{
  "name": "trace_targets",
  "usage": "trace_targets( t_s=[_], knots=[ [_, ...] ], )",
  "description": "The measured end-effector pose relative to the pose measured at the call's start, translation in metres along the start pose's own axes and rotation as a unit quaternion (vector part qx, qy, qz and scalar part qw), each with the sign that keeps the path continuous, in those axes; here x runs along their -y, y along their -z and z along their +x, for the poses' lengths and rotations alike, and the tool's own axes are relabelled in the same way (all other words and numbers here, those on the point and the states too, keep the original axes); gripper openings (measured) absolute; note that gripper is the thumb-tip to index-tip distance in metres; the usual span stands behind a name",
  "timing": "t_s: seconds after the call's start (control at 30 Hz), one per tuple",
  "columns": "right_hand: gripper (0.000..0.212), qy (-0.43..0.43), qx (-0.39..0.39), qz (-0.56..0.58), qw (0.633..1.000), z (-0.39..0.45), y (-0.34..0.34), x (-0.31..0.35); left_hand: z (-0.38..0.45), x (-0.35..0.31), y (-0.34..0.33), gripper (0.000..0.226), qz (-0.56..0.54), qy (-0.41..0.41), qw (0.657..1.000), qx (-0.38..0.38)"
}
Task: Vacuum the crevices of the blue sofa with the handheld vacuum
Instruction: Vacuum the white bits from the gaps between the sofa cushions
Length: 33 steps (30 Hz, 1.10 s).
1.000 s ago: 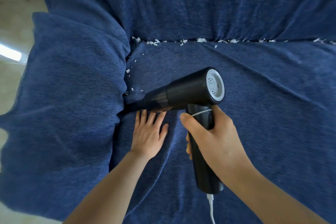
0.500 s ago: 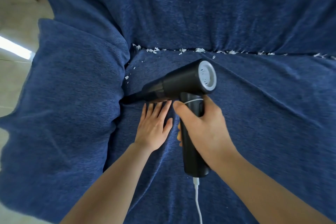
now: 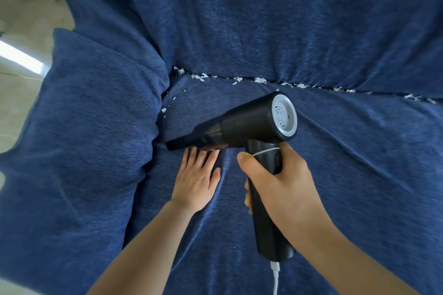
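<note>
Soft daylight from the left; wide-angle edges bend and blur.

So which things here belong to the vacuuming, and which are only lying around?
Part of the job:
- vacuum, gripped by the right hand
- left hand, flat on the seat cushion
- white scraps along the back crevice
- armrest beside the nozzle

Not part:
- white cable at the handle end
- floor

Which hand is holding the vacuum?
The right hand grips the black vacuum by its handle. The left hand holds nothing; it lies flat on the blue sofa.
</note>
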State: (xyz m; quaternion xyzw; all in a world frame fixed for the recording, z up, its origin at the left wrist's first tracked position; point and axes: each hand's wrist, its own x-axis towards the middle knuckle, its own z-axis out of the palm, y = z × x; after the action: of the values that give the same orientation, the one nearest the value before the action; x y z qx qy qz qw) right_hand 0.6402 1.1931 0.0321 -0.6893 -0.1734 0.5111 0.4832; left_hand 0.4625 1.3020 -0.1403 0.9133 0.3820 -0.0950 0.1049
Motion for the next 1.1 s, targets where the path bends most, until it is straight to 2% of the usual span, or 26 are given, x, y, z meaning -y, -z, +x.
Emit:
trace_targets(
  t_s=[0.13, 0.27, 0.33, 0.43, 0.53, 0.6, 0.73, 0.9, 1.0, 1.1],
  knots=[
    [0.014, 0.021, -0.015, -0.001, 1.000, 0.021, -0.016, -0.006, -0.002, -0.001, 0.005, 0.062, -0.031, -0.014, 0.999, -0.006],
    [0.018, 0.041, -0.024, 0.011, 0.999, 0.046, -0.038, -0.010, 0.009, 0.006, 0.017, 0.055, -0.047, -0.064, 0.996, -0.027],
    [0.021, 0.032, -0.007, 0.001, 0.999, 0.055, -0.050, -0.009, 0.020, 0.015, 0.021, 0.045, -0.067, -0.053, 0.995, -0.049],
    [0.020, 0.024, 0.003, -0.012, 1.000, 0.061, -0.063, -0.007, 0.037, 0.021, 0.024, 0.049, -0.126, 0.002, 0.989, -0.078],
    [0.019, 0.028, -0.010, -0.003, 1.000, 0.062, -0.058, -0.006, 0.053, 0.022, 0.026, 0.054, -0.061, 0.003, 0.993, -0.105],
    [0.017, 0.042, -0.031, 0.012, 0.999, 0.061, -0.048, -0.003, 0.059, 0.024, 0.023, 0.048, -0.045, -0.024, 0.995, -0.089],
    [0.013, 0.056, -0.059, 0.031, 0.996, 0.066, -0.040, 0.001, 0.058, 0.030, 0.013, 0.065, -0.023, -0.024, 0.998, -0.062],
    [0.015, 0.033, -0.039, 0.033, 0.998, 0.074, -0.049, 0.008, 0.059, 0.029, 0.010, 0.076, -0.008, -0.028, 0.998, -0.048],
    [0.015, 0.022, -0.023, 0.020, 0.999, 0.071, -0.051, 0.008, 0.060, 0.029, 0.007, 0.072, 0.003, -0.024, 0.999, -0.049],
    [0.014, 0.030, -0.042, 0.039, 0.998, 0.069, -0.048, 0.012, 0.058, 0.028, 0.009, 0.078, 0.002, -0.032, 0.999, -0.035]
  ],
)
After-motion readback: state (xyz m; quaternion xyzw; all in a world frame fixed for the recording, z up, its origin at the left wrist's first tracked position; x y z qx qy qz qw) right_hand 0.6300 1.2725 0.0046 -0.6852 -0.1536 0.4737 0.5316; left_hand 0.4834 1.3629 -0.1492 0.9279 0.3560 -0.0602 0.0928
